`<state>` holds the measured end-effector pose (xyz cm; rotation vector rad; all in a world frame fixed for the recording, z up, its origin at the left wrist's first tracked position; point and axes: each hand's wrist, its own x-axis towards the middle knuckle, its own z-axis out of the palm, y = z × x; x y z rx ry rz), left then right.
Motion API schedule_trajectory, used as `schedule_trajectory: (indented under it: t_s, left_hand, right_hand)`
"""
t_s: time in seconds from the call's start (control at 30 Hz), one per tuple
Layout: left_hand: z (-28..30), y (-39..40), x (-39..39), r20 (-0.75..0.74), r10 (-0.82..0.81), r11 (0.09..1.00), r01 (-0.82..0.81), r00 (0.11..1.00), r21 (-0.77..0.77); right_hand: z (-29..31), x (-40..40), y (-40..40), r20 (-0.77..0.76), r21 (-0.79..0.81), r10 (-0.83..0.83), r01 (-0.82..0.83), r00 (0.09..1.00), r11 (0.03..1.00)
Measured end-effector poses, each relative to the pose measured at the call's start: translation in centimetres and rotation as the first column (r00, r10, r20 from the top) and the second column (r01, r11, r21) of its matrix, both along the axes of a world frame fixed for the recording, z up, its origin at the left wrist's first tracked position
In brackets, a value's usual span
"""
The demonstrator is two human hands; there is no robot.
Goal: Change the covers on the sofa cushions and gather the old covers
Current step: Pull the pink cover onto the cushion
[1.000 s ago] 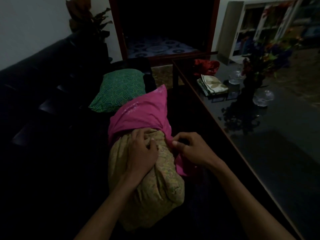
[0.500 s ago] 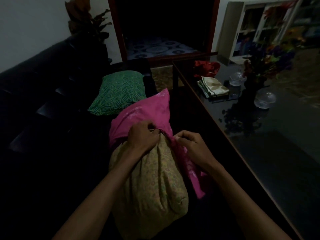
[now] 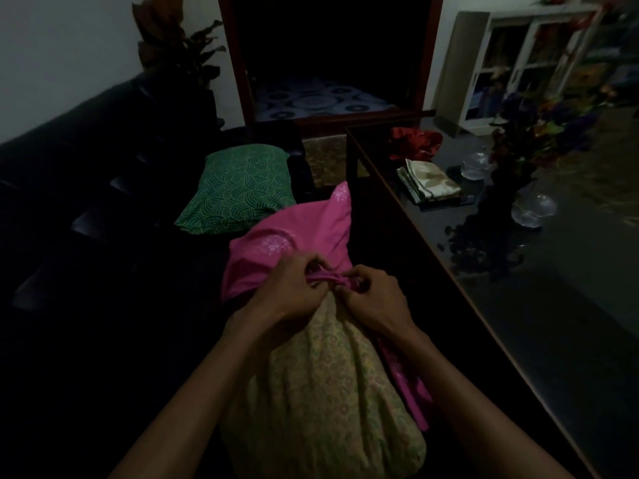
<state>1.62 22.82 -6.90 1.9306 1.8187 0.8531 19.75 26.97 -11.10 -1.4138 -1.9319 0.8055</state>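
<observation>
A dim room, seen from above the person's own arms. A long cushion [image 3: 321,385] lies lengthwise on the dark sofa [image 3: 86,202], its long axis running straight away from the person. The near two thirds shows a pale yellow, finely patterned cotton, wrinkled and plump. The far third is sheathed in a bright pink cover [image 3: 294,243] of smooth thin cloth with faint white flower prints.

Both hands meet at the pink cover's bunched edge, where it crosses the cushion. The left hand [image 3: 287,292] has its fingers curled, pinching the gathered pink hem. The right hand [image 3: 373,299], just beside it and almost touching, grips the same twisted hem. A loose pink strip trails along the cushion's right side, toward the person.

The exposed yellow length lies on the near side of both hands, so whichever way the cover goes next, it will likely slide along that long axis.

Beyond the cushion's far end rests a green cushion [image 3: 238,195] with a scalloped print. To the cushion's right stands a glossy dark desk [image 3: 518,340], carrying folded cream fabric [image 3: 428,184] and crumpled red cloth [image 3: 415,141].
</observation>
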Motion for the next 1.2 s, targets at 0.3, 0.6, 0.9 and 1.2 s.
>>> schedule_trajectory:
  t_s: [0.3, 0.6, 0.9, 1.2]
  left_hand:
    - [-4.1, -1.6, -4.3, -0.154, 0.201, 0.979, -0.193, 0.967, 0.063]
    - [-4.5, -4.3, -0.3, -0.133, 0.052, 0.956, -0.011, 0.990, 0.293]
    - [-7.8, -6.1, -5.0, -0.168, 0.287, 0.955, -0.270, 0.943, 0.120]
    - [-5.9, -8.8, -3.7, -0.054, 0.107, 0.914, -0.077, 0.993, 0.399]
  right_hand:
    - [-0.1, 0.8, -0.5, 0.111, 0.029, -0.030, 0.027, 0.993, 0.999]
    - [-0.3, 0.3, -1.0, 0.213, 0.268, 0.098, -0.154, 0.972, 0.951]
    - [-1.6, 0.6, -1.0, 0.317, 0.373, 0.037, -0.160, 0.948, 0.914]
    - [-1.2, 0.9, -2.9, 0.373, 0.540, 0.193, -0.382, 0.907, 0.750]
